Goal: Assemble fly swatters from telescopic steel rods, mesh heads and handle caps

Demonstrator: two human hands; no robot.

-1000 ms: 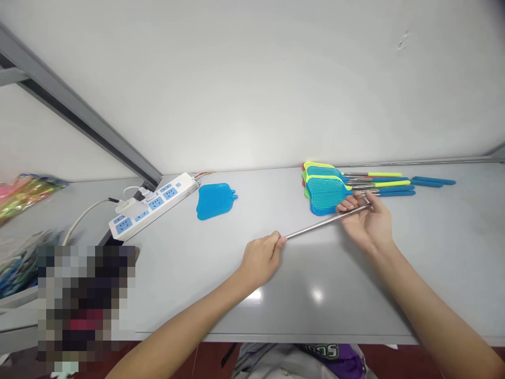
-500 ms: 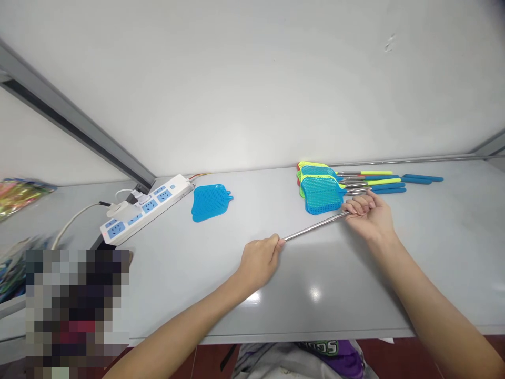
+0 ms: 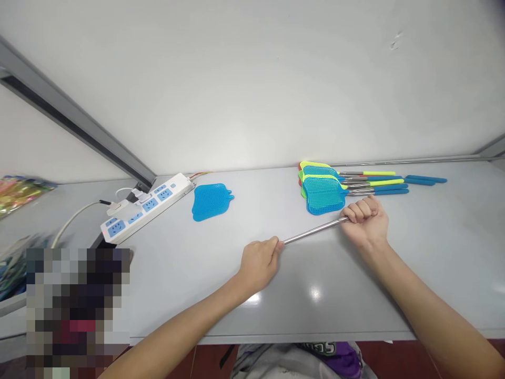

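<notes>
A thin shiny metal rod (image 3: 313,230) runs between my two hands above the grey table, slanting up to the right. My left hand (image 3: 260,261) is closed around its lower left end. At the other end, my right hand (image 3: 365,221) has its fingers curled over the rod, palm turned up; that end is hidden in the fist. Just behind my right hand lies a pile of fly swatters (image 3: 325,195) with blue, yellow, green and red mesh heads. A loose blue swatter head (image 3: 212,201) lies by itself to the left.
A white power strip (image 3: 148,208) with plugs and a cable lies at the left. Blue handle grips (image 3: 426,179) rest right of the pile. Long metal rods (image 3: 418,160) run along the wall. Plastic-wrapped items (image 3: 23,192) sit at the far left, near a pixelated area.
My right hand's fingers, loosely spread at first, have curled shut around the rod's end. The left hand keeps its hold. The view has shifted slightly.
</notes>
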